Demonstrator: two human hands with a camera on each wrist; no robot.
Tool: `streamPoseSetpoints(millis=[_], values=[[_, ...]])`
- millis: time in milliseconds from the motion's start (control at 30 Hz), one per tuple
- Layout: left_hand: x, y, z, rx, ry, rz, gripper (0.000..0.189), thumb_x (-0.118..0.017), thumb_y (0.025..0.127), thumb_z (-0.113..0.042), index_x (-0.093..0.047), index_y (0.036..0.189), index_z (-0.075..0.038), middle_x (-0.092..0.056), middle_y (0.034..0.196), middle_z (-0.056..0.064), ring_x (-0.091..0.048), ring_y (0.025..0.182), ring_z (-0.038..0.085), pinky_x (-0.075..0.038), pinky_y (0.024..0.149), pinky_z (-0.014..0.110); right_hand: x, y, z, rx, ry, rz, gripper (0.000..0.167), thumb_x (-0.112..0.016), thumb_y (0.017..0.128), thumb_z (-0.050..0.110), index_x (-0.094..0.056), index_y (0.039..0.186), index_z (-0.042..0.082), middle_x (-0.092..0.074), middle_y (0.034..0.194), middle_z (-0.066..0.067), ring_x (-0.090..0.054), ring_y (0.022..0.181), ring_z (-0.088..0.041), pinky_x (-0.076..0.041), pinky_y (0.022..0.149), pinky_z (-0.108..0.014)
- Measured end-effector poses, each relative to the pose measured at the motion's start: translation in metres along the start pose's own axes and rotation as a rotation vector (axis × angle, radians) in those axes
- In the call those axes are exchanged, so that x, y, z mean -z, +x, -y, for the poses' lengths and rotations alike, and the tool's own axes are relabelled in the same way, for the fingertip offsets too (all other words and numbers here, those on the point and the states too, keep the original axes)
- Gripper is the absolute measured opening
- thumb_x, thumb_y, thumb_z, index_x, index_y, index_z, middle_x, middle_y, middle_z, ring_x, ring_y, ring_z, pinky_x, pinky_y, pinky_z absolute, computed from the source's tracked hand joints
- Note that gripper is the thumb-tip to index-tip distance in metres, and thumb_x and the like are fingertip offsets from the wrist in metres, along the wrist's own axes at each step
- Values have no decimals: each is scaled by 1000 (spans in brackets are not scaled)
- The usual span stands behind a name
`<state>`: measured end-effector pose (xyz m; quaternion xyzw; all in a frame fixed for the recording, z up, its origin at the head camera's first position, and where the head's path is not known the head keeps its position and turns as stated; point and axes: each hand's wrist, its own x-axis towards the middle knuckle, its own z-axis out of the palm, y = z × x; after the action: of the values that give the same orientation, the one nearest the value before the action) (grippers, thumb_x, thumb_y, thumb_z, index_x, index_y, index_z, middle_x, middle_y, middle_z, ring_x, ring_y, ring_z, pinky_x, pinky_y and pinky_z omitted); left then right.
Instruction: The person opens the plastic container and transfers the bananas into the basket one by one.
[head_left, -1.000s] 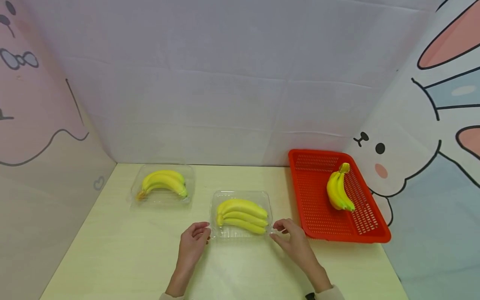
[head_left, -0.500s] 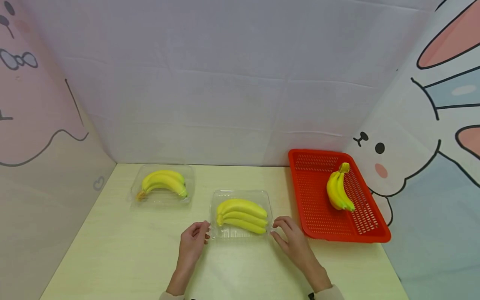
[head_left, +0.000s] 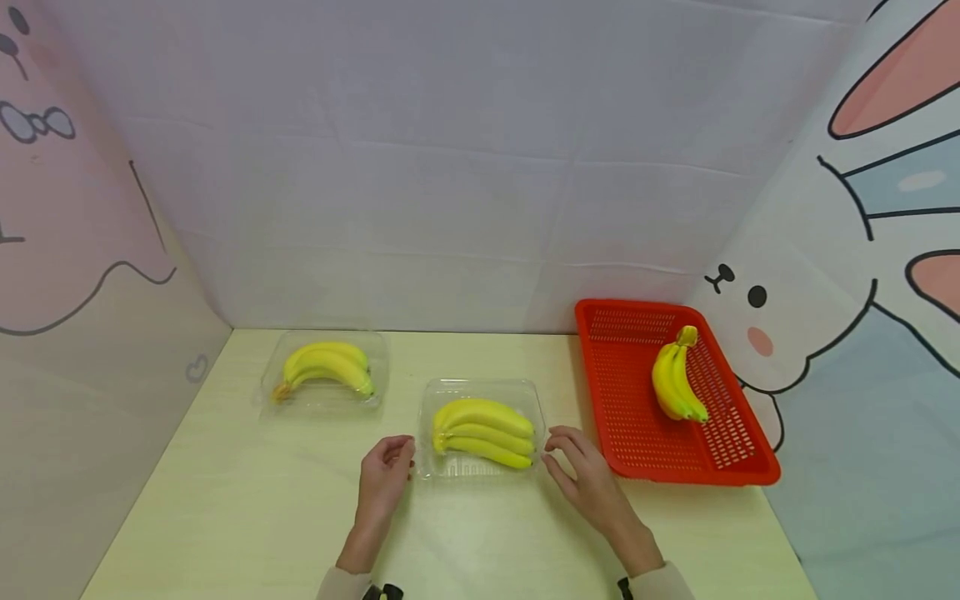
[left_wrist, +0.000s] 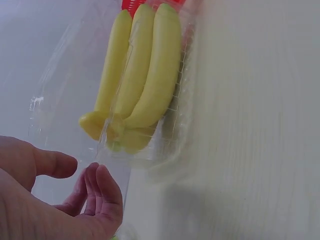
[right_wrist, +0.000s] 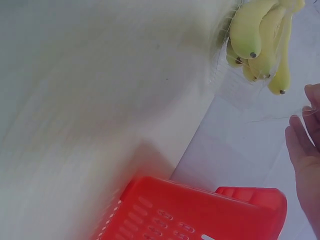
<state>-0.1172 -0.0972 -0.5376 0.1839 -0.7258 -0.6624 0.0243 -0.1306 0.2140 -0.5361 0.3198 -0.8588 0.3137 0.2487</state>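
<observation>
A clear plastic clamshell box [head_left: 478, 472] lies at the table's middle with a bunch of bananas [head_left: 483, 429] inside. Its lid lies over the fruit in the left wrist view. At the box's front left corner is my left hand [head_left: 382, 483], thumb and fingertips apart with nothing between them; the left wrist view shows the fingertips [left_wrist: 107, 182] just below the corner. My right hand [head_left: 588, 479] is at the right side, its fingers loosely bent and thumb spread from them. In the right wrist view the lid's thin edge reaches these fingertips [right_wrist: 295, 122].
A second clear box [head_left: 273, 375] with bananas [head_left: 326, 367] sits at the back left. On the right stands a red perforated basket [head_left: 622, 417] holding another banana bunch [head_left: 677, 379]. Its near left corner is close to my right hand. A white cloth wall [head_left: 390, 192] rises behind the table.
My left hand has drawn back slightly to the left of the box. My right hand has shifted a little up along the right side. Basket and back box stay put.
</observation>
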Motion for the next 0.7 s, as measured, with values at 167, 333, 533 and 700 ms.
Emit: streamPoseSetpoints(millis=[167,333,533,700], values=[[-2,7,0,1,23,-15,25,-63,102,-11,-65,118,9,-68,103,23,-63,79,19,-51,61,20,2,4,1,33,4,-17,36,-85,73,-11,-67,98,6,-67,111,-11,-67,103,-28,-46,101,-16],[-4,15,-1,3,44,-24,24,-62,102,-10,-66,117,8,-68,102,22,-63,80,18,-51,61,19,4,7,0,47,34,-10,31,-82,77,-10,-67,99,5,-67,109,-15,-67,102,-29,-44,103,-15],[-6,26,-4,-4,66,-20,26,-61,102,-12,-66,118,8,-69,103,21,-65,85,26,-51,63,18,4,11,-4,53,50,-12,9,-71,98,12,-68,100,3,-66,108,-15,-67,100,-28,-44,101,-14],[-8,35,-7,-8,63,-10,28,-61,103,-12,-66,120,9,-69,108,23,-65,87,30,-51,63,18,4,15,-4,49,38,-16,18,-66,103,22,-68,102,4,-66,108,-11,-67,97,-25,-47,97,-14]])
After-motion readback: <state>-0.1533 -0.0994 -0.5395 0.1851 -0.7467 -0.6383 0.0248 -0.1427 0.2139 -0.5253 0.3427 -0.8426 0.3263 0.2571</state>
